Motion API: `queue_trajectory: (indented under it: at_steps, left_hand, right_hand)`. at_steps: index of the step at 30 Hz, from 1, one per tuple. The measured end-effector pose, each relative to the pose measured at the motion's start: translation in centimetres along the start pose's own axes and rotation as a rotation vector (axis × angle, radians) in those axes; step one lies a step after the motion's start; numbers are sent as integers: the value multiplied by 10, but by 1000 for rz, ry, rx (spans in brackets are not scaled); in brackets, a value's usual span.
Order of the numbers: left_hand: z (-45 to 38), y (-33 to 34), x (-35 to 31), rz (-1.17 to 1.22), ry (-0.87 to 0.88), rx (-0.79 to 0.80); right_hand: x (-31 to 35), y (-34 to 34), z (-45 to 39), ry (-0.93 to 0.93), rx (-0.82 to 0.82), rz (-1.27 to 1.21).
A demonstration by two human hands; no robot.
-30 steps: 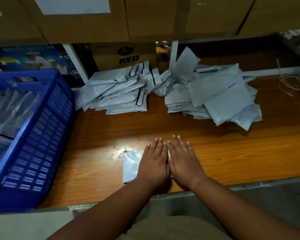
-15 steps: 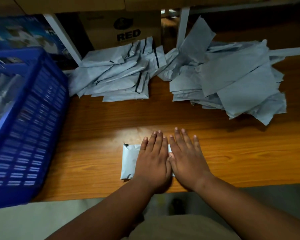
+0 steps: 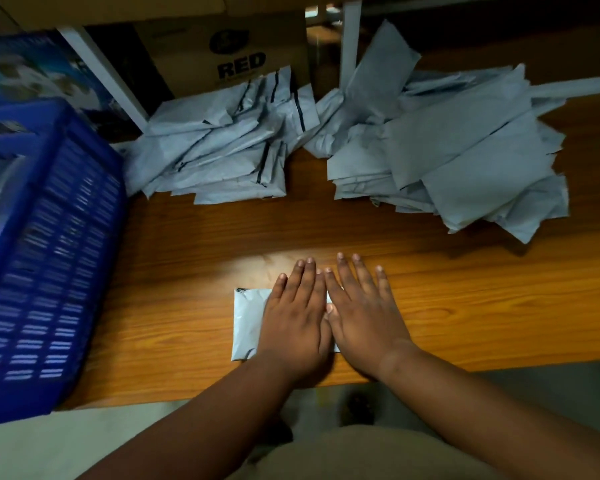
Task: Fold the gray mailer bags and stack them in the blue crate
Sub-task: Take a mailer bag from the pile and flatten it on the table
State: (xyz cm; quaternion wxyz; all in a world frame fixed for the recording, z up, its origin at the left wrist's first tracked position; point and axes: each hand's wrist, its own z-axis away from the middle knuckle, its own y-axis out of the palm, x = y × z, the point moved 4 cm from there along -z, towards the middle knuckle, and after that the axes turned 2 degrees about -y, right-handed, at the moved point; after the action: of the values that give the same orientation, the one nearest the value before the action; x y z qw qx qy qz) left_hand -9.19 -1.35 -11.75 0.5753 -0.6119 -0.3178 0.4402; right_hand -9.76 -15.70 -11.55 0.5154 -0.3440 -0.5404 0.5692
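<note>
Both hands lay flat and side by side on a folded gray mailer bag [image 3: 248, 323] near the front edge of the desk [image 3: 465, 306]. The left hand [image 3: 297, 320] had its fingers [image 3: 303, 278] straight and close together, pressing down on the bag; the right hand [image 3: 361, 317] had its fingers [image 3: 362, 275] straight and slightly spread, its fingertips reaching past the bag onto the wood. The hands hid most of the bag, so only its left part and a thin sliver between the thumbs showed, and its right edge could not be made out. Farther back on the desk lay two heaps, well apart from the hands: a pile of folded bags [image 3: 222, 157] with dark strips on the left, and a looser pile of flat bags [image 3: 465, 161] on the right. The blue crate [image 3: 59, 258] stood at the left of the desk, blurred and cut off by the frame edge; something pale showed inside it, too smeared to identify. Behind the piles a cardboard box [image 3: 229, 53] printed "RED" stood, its top cut off, and a white post [image 3: 350, 39] rose beside it.
</note>
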Motion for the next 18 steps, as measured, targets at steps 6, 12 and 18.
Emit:
queue_trajectory:
  at_steps: [6,12,18]
  left_hand:
    - [2,-6,5,43,26,28]
    - [16,-12,25,-29,52,3]
    - [20,-7,39,31,85,-29]
  right_hand:
    - [2,-13,3,25,34,8]
    - [34,-27,0,-73,-78,-5]
    - [50,-12,-11,-136,-83,1]
